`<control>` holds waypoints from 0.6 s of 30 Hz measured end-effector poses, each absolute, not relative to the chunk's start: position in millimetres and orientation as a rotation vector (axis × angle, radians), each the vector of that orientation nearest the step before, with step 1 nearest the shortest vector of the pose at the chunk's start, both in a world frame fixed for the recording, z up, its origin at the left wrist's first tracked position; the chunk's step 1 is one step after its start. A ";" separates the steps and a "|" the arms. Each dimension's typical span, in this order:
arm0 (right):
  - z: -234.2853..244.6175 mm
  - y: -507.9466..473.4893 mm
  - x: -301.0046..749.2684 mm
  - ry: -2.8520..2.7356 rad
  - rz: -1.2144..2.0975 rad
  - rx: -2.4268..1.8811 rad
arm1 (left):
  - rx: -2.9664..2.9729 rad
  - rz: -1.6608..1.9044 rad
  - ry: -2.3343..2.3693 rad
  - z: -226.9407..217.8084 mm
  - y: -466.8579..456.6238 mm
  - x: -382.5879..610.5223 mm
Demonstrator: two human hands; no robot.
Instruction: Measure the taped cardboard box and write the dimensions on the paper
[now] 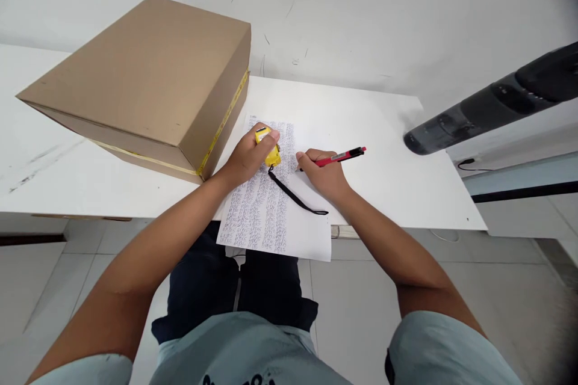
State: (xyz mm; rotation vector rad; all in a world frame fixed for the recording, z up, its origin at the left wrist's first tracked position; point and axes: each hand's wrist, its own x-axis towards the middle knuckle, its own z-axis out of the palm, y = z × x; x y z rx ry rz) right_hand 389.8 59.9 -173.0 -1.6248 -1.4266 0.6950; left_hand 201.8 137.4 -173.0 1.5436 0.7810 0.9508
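A yellow tape measure (272,157) with a black wrist strap (293,195) is gripped in my left hand (246,156), which rests over the upper left part of a sheet of paper (309,234). Columns of small blue handwriting cover much of the sheet, and its lower end hangs past the table's front edge. My right hand (326,174) is closed around a red and black pen (338,157). The pen's tip points down at the paper's right side; whether it touches cannot be made out. The strap trails across the sheet toward the lower right.
A large cardboard box (149,72) with yellow tape around its side stands left of the paper on the white table (370,126). At the right, a dark cylindrical object (478,105) slants in over the table's end. A scuffed wall (316,18) runs behind.
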 end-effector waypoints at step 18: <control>-176.2 62.6 390.9 -1.416 0.687 -1.606 | 1.745 0.790 0.928 -169.8 127.6 193.9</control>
